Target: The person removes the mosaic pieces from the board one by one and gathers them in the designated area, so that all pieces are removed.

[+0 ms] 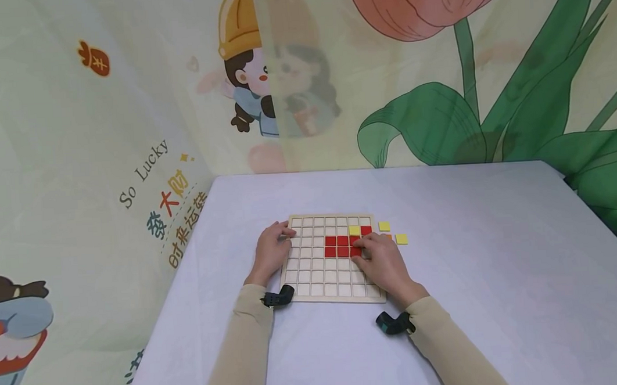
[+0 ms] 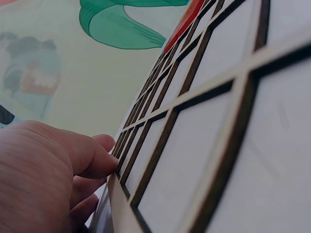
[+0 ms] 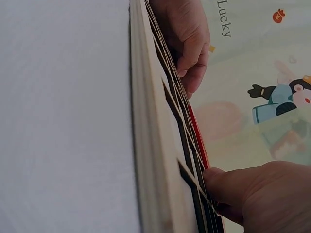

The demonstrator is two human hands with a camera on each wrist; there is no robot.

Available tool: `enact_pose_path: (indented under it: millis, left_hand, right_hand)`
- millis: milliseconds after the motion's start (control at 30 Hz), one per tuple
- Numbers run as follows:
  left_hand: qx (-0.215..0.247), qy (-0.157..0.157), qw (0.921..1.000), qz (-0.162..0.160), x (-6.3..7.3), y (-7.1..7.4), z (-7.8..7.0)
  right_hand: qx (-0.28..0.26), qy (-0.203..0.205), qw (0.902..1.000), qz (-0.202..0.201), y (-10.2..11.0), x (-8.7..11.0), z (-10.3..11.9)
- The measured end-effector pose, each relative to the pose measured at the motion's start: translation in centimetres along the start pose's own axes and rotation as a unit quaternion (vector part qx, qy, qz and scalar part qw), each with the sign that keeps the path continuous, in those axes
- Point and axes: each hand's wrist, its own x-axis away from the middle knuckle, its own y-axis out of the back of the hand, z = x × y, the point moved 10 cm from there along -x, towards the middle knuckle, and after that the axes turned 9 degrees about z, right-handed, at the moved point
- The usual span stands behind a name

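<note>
A square wooden grid board (image 1: 317,278) lies on the table, with several red tiles (image 1: 342,241) set in its middle cells. One yellow tile (image 1: 354,230) sits in a cell near the top right, beside another red tile (image 1: 366,230). My left hand (image 1: 272,252) holds the board's left edge, its thumb and fingertips right at the frame in the left wrist view. Over the board's right side, my right hand (image 1: 387,264) has its thumb and forefinger at a red tile (image 1: 356,251) at the lower right of the red block, pinching it. The hand partly covers that tile.
Two loose yellow tiles (image 1: 402,239) lie on the white table (image 1: 474,265) right of the board. An orange tile (image 1: 389,236) shows between them, mostly hidden behind the right hand. A printed curtain (image 1: 317,151) hangs along the table's back and left.
</note>
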Motion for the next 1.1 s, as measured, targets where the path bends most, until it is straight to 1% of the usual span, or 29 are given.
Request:
enact_pose_path:
  millis: [67, 167, 233, 433, 700, 1000, 1100]
  left_hand:
    - [-0.001, -0.003, 1.0000, 0.000, 0.0, 0.0, 0.0]
    - [-0.003, -0.004, 1.0000, 0.000, 0.0, 0.0, 0.0]
    - [-0.004, -0.006, 1.0000, 0.000, 0.0, 0.0, -0.1]
    - [-0.001, 0.002, 1.0000, 0.001, 0.1, 0.0, -0.2]
    - [-0.004, 0.004, 1.0000, 0.002, 0.1, 0.1, -0.2]
    - [0.002, 0.003, 1.0000, -0.003, 0.1, 0.1, -0.1]
    - [0.004, 0.001, 1.0000, -0.004, 0.1, 0.1, -0.1]
  right_hand:
    - [0.005, 0.006, 1.0000, -0.003, 0.0, 0.1, 0.1]
    - [-0.001, 0.012, 0.9999, -0.004, 0.1, 0.2, 0.2]
    - [-0.006, 0.009, 0.9999, 0.000, 0.1, 0.2, 0.1]
    - [-0.031, -0.002, 0.9995, -0.002, 0.7, 0.1, -0.9]
    - [-0.071, -0.041, 0.9966, -0.013, 2.0, 0.0, -3.2]
    - [-0.092, -0.097, 0.9903, -0.037, 3.8, 0.3, -6.8]
    - [-0.094, -0.106, 0.9888, -0.046, 4.3, 0.4, -8.0]
